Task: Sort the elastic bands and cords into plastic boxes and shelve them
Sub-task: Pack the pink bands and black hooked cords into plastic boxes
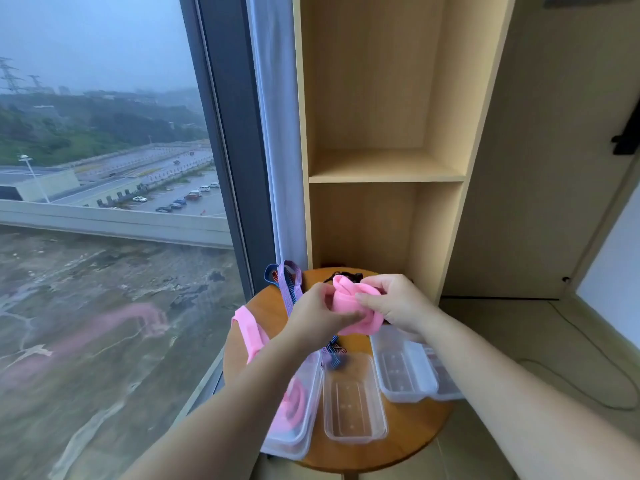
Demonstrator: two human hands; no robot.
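Note:
Above the round wooden table (408,441), my left hand (317,315) and my right hand (394,303) both grip a bunched pink elastic band (349,301). A second pink band (250,330) lies on the table's left edge. A purple striped band (290,284) and a dark blue one (270,273) lie at the far left of the table. Black cord (341,274) peeks out behind my hands. Several clear plastic boxes stand in front: the left box (298,410) holds something pink, the middle box (351,400) has a dark item at its far end, and the right box (403,372) looks bare.
A pale wooden shelf unit (384,174) with two open compartments stands just behind the table. A large window (104,202) and a white curtain (277,133) fill the left. A thin cable (588,348) runs along the ledge to the right.

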